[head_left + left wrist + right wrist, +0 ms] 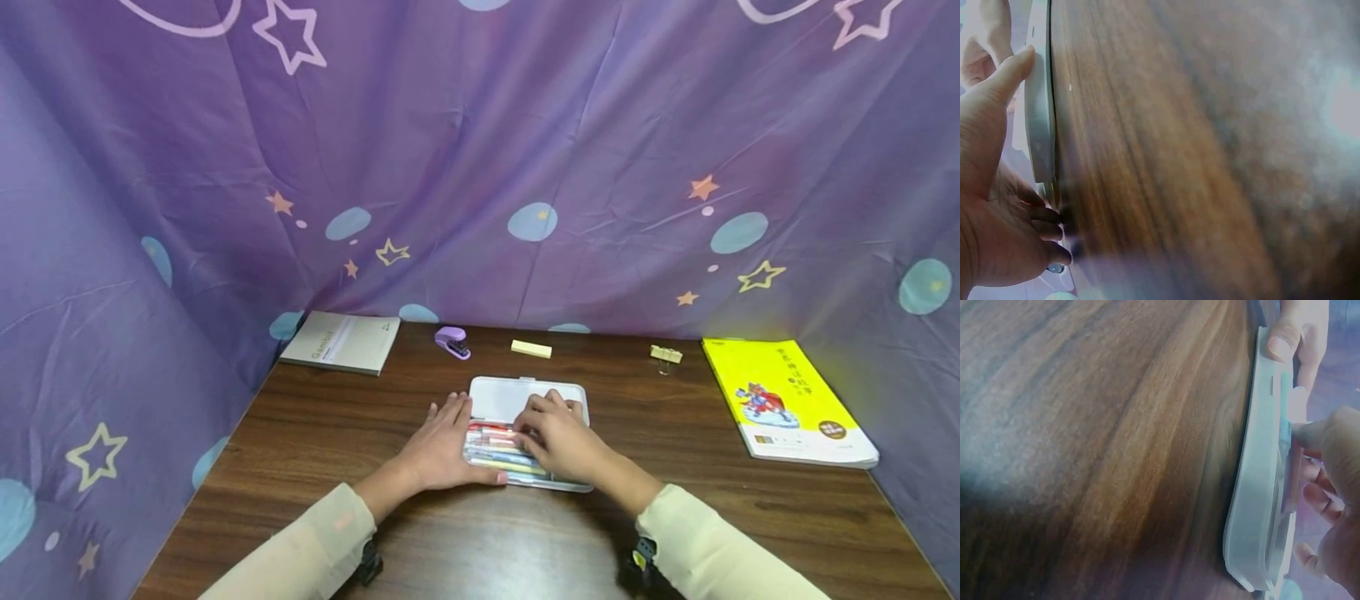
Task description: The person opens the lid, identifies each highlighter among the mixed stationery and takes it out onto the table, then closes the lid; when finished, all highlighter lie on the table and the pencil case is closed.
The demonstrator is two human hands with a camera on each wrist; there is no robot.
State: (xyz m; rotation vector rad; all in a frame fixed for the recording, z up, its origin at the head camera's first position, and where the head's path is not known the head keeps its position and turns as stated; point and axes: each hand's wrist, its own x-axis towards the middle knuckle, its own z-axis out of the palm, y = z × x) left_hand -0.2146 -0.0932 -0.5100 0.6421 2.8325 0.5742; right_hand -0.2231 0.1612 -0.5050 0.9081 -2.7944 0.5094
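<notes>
A white pencil case point(495, 398) lies open on the table, its lid folded back on the far side. Several pens point(506, 458) in red, blue and yellow-green fill its tray. My left hand point(442, 446) rests at the case's left end, fingers extended along the side and thumb on the front wall. Over the tray, my right hand point(561, 435) has its fingers bent down among the pens. In the right wrist view its thumb and fingers pinch a pinkish pen point(1294, 478) at the case's rim. The palm hides part of the tray.
Along the back of the table stand a grey notebook point(341, 342), a purple stapler point(452, 341), a pale yellow block point(531, 348) and a yellowish binder clip point(666, 355). A yellow book point(783, 400) lies at the right. Purple curtain point(480, 167) encloses the back and sides.
</notes>
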